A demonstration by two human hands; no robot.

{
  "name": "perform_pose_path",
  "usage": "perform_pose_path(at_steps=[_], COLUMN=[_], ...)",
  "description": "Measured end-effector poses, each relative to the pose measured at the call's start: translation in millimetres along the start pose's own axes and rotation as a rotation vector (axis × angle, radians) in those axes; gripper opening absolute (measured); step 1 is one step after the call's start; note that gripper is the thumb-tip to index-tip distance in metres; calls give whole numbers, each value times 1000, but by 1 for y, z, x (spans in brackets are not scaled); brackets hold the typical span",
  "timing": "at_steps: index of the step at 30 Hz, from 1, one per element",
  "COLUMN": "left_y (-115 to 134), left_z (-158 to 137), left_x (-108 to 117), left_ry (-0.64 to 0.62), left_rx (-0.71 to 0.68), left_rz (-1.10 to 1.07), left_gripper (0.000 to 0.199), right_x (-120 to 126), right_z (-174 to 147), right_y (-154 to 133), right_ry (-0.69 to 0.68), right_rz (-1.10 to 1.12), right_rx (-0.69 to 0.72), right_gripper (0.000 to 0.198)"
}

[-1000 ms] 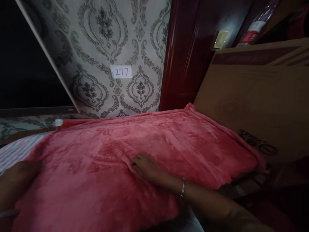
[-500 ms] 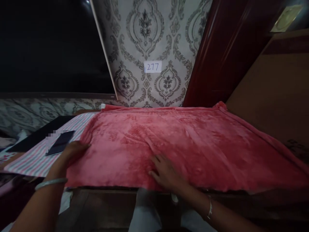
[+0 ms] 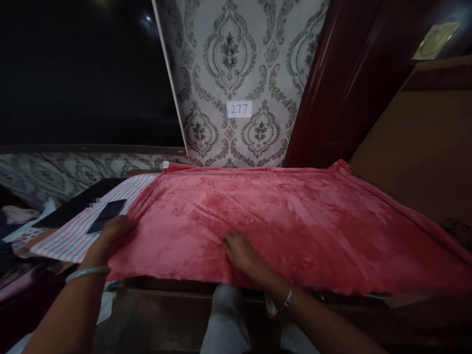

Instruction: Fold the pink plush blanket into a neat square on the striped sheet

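A pink-red plush blanket (image 3: 295, 221) lies spread over a low surface, its nap smooth in places and ruffled in others. At its left edge, my left hand (image 3: 118, 230) is closed on the fabric, with the thumb on top. My right hand (image 3: 240, 251) rests on the front middle part of the blanket, its fingers curled in and pinching a small fold. Beside my left hand, a dark phone (image 3: 107, 215) lies on a striped cloth (image 3: 70, 241).
Behind the blanket stands a patterned wall (image 3: 195, 49) with a white "277" label (image 3: 239, 109). A large dark screen (image 3: 84, 73) hangs at left. A dark red glossy panel (image 3: 332, 88) rises at right. Clothes (image 3: 18, 216) are piled at far left.
My right hand has shifted slightly left, and its fingers have gone from spread to closed on the blanket. My left hand keeps hold of the edge. The view has shifted a little.
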State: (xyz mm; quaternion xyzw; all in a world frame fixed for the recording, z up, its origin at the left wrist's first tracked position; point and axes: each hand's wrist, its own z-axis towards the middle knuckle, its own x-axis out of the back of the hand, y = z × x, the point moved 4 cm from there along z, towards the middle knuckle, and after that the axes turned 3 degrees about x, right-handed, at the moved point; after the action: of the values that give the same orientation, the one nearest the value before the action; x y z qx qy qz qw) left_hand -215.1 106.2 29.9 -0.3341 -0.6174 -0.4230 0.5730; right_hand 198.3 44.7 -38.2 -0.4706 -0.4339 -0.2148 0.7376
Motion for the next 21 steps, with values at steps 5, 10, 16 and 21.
perform_pose_path(at_steps=[5,10,16,21], left_y=[-23,-43,-52,-58], left_z=[-34,-54,-57,-61], left_x=[-2,0,-3,-4], left_ry=[-118,-96,3,33], left_rx=[84,138,214,251], left_rz=[-85,-92,-16,21], left_gripper=[45,31,30,33], right_x=[7,-8,-13,-13], right_z=[-35,-66,-66,-68], right_y=[-17,-33,-28,-36], right_ry=[102,-73,115,123], right_rz=[-26,-129,-66,35], right_rx=[233,409,481,559], right_gripper=[28,57,38,32])
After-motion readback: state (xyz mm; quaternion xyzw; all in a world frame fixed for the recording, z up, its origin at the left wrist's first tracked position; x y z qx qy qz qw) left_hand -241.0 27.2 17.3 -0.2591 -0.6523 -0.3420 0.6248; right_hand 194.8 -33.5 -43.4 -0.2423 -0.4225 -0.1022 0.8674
